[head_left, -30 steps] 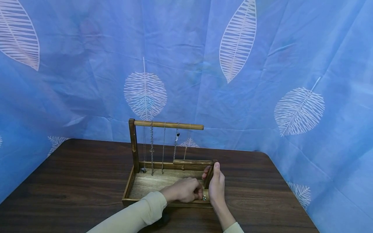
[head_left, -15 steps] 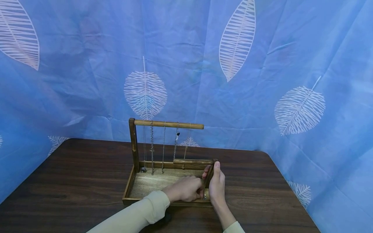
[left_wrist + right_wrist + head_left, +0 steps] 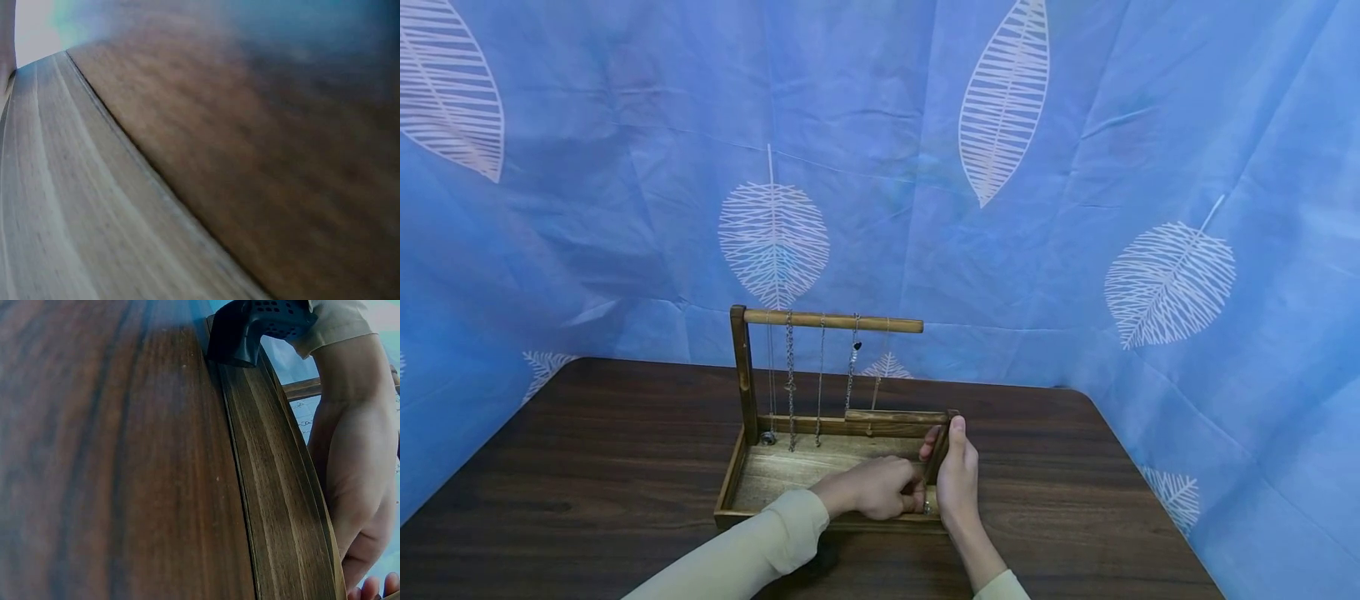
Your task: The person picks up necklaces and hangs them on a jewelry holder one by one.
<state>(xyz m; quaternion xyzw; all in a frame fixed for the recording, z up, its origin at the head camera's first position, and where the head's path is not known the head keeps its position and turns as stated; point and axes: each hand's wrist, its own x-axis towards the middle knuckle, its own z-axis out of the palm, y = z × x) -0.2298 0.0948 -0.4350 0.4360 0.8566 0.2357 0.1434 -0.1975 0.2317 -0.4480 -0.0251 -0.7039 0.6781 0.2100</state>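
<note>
A wooden jewelry stand (image 3: 741, 379) with a shallow tray base sits on the table. My left hand (image 3: 883, 487) reaches over the tray's front wall (image 3: 81, 187), its fingers curled down inside the right end. At those fingertips lies a small shiny piece of jewelry (image 3: 927, 507), which they seem to pinch; the contact is mostly hidden. My right hand (image 3: 958, 479) grips the stand's short right post (image 3: 937, 458), thumb outside and fingers behind. In the right wrist view the back of my left hand (image 3: 362, 469) shows beyond the tray wall.
Several necklaces (image 3: 791, 383) hang from the upper bar (image 3: 835, 321). A shorter bar (image 3: 895, 417) juts left from the right post. Dark wood table (image 3: 587, 467) surrounds the tray, and a blue leaf-print curtain (image 3: 880, 167) hangs behind. A black wrist device (image 3: 250, 331) is under my left forearm.
My left hand shifts slightly at the right end of the tray, its fingertips staying by the shiny piece. My right hand keeps its grip on the post.
</note>
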